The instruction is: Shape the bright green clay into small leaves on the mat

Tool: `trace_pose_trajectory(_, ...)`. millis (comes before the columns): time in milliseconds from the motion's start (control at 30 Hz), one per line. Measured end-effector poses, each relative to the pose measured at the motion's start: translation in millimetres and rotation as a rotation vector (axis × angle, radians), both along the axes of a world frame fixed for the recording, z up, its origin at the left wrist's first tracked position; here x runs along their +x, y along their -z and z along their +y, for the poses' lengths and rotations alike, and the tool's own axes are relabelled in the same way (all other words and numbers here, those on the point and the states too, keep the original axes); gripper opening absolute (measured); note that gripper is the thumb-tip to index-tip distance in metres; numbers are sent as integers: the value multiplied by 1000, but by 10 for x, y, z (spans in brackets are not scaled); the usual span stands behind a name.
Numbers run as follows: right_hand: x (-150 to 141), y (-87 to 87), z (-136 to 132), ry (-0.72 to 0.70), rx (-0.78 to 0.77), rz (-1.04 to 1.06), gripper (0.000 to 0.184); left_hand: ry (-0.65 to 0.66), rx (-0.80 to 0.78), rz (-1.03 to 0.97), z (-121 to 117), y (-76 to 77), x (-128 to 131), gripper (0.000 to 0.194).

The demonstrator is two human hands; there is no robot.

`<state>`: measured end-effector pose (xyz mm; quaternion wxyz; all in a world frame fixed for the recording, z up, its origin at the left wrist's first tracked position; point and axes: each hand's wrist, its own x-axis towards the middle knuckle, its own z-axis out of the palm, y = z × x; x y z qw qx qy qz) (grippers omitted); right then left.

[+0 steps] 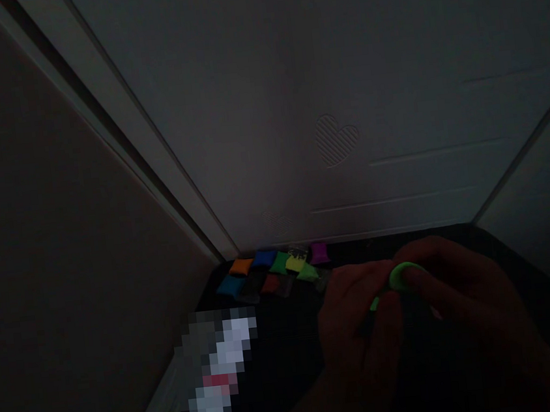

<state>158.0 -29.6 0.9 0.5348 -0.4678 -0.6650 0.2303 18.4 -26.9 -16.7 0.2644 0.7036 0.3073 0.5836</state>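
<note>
"Progress, left to right?"

"On my feed, coloured packets (280, 263) lay on the dark surface (289, 342); the left hand (351, 309) pinched a green bit (374, 303), and the right hand (465, 284) gripped a bright green piece (401, 276) beside it."

"What was left?"

"I judged the handling unfinished; how much remained, I couldn't tell."

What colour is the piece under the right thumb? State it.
Bright green; the piece in the right hand shows best in the head view.
</note>
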Motion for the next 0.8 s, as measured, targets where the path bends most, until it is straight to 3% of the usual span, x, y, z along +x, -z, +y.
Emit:
trace_pose_trajectory(400,-55,40,-24,35,-62,17,7,-9,-84,-50,13,-43,29,24)
trace_pose_trajectory(567,-108,37,-41,49,-30,83,6,-9,-155,-171,-5,-8,45,23)
trace_pose_trajectory(800,-135,73,-55,86,-69,113,6,94,-135,-206,52,22,28,21)
